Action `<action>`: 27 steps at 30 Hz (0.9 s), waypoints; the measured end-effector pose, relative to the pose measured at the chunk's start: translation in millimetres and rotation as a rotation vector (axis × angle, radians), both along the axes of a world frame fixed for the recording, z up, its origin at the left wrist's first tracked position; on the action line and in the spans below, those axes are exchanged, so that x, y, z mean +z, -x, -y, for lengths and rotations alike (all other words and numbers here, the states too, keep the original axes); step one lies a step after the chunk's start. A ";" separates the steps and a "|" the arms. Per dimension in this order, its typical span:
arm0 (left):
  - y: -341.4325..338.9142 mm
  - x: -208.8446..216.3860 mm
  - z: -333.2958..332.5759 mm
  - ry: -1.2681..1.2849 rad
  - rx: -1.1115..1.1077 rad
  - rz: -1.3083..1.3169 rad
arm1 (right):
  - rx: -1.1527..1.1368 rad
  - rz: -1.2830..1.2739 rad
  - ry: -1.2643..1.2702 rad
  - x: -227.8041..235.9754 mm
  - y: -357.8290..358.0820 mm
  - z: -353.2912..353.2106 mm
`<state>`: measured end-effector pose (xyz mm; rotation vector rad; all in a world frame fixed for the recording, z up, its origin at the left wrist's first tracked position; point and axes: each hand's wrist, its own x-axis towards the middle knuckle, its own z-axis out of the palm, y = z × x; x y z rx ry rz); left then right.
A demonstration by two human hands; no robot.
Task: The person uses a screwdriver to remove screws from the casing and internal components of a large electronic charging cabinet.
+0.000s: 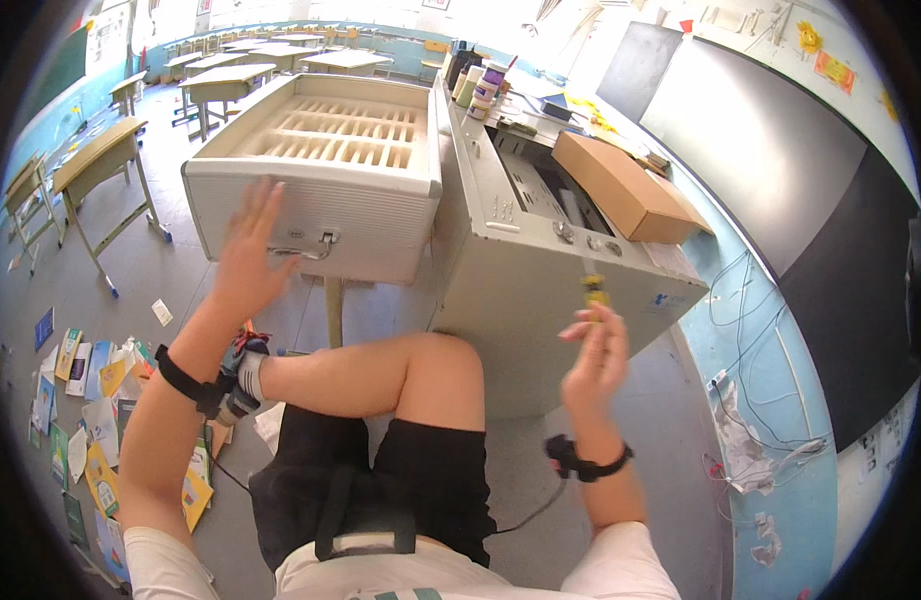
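My left hand (253,245) is open, fingers apart, at the front wall of a silver ribbed case (366,215). Whether it touches the wall, I cannot tell. The case has a metal latch and handle, and pale slotted rows (346,135) fill its top. To the right, my right hand (598,360) is closed around a slim yellow-handled tool (596,290). A pale, blurred shaft points up from its handle, too smeared to name the kind. Behind the tool stands a grey metal teacher's desk (541,290) with round locks along its top edge.
A brown cardboard box (621,185) lies on the desk beside an open recess. Bottles and jars (481,90) stand at its far end. Student desks (106,165) fill the room's left and back. Books and papers (101,420) litter the floor at left; cables (746,340) hang along the right wall.
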<state>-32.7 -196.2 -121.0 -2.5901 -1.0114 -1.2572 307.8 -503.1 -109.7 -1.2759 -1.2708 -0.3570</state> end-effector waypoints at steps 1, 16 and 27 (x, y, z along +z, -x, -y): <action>7.2 -6.4 -20.6 -0.010 0.135 0.005 | -0.055 0.030 0.013 4.7 -13.9 2.3; -71.5 26.2 -49.0 -0.122 0.340 -0.013 | -0.275 0.264 0.677 131.4 -108.1 -172.5; -67.2 20.3 -60.2 -0.168 0.279 0.041 | -0.253 0.209 1.236 112.5 -95.5 -277.9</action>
